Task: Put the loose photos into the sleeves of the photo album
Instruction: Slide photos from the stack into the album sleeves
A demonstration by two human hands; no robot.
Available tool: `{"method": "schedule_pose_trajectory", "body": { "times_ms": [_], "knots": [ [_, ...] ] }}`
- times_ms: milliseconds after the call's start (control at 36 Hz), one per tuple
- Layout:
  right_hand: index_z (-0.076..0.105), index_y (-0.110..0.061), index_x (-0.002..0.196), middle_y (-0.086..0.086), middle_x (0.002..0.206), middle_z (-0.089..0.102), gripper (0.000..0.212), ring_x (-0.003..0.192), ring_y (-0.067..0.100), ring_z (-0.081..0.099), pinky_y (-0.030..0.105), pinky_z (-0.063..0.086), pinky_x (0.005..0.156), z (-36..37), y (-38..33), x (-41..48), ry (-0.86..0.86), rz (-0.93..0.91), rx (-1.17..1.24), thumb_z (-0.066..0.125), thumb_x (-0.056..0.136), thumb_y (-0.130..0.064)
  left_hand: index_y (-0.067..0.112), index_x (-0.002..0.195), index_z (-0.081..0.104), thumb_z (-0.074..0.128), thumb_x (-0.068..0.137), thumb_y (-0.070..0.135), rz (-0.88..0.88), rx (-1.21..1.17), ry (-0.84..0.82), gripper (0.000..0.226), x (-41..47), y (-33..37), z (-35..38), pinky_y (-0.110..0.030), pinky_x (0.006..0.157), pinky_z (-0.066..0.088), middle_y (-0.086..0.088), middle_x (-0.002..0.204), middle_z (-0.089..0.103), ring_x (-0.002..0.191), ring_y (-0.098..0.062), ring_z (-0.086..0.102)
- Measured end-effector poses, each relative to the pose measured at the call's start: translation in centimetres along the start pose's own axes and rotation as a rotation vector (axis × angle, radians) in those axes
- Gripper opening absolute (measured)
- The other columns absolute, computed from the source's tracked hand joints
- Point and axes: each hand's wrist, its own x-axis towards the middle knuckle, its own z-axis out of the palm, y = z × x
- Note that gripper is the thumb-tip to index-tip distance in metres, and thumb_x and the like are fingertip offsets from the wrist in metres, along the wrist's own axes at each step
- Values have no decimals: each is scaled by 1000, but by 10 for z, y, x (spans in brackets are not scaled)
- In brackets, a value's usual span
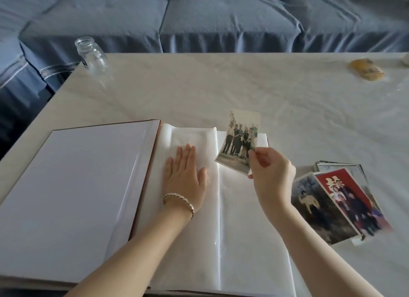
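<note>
Pinching a faded group photo [240,141] in our right hand [271,170] over the open white photo album [243,230], we press our flat left hand [184,175] on its right page. Just right lie loose colour photos [338,203]; a clear glass jar [91,53] stands far left.

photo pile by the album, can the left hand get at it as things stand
Probably not directly: the left hand presses flat on the album page, and the right hand, pinching a photo, sits between it and the pile.
</note>
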Motion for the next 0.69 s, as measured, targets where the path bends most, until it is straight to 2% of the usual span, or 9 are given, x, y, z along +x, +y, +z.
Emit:
{"method": "schedule_pose_trajectory", "body": {
  "times_ms": [139,222,333,444,528,583,694],
  "knots": [
    [72,-7,91,-9,69,62,10,60,9,60,19,51,63,5,-1,-6,-23,-113,-88,64,86,-8,18,149,-2,29,100,28,11,-43,31,59,0,-1,2,-27,113,-10,5,157,-3,144,-8,-8],
    [73,-9,85,-3,67,67,8,59,9,60,13,47,60,6,-1,-8,-68,-154,-143,65,84,-10,18,149,-4,27,100,26,15,-49,30,59,1,-1,2,-26,114,-11,6,157,-5,143,-7,-8],
    [71,-12,81,-5,65,66,7,51,13,62,30,54,56,8,-1,-8,-251,-24,-128,65,85,-13,16,149,-3,23,99,17,10,-61,39,57,1,-2,1,-25,114,-9,5,157,-4,143,-5,-7],
    [68,-9,80,-4,58,64,6,36,3,54,13,43,40,9,0,-3,-305,113,-34,65,85,-9,16,149,-1,20,99,15,15,-42,39,55,1,-2,1,-26,115,-9,5,157,-3,143,-6,-7],
    [68,-11,81,-2,59,65,4,36,2,54,11,43,41,6,1,2,-275,143,-10,66,85,-10,16,149,4,22,99,14,20,-51,55,54,0,-3,1,-25,114,-9,4,158,1,144,-7,-5],
    [68,-14,83,-1,65,66,4,40,4,58,14,47,43,3,1,5,-190,120,-4,67,84,-11,17,149,6,23,99,15,16,-61,52,54,0,-3,1,-24,113,-10,4,158,1,144,-7,-5],
    [70,-12,88,-3,67,65,7,45,12,60,17,50,45,-5,0,11,-62,23,-34,67,84,-9,22,150,1,22,100,37,-5,4,1,57,1,-1,4,-27,112,-12,5,157,-7,143,-8,-10]
  ]
}}
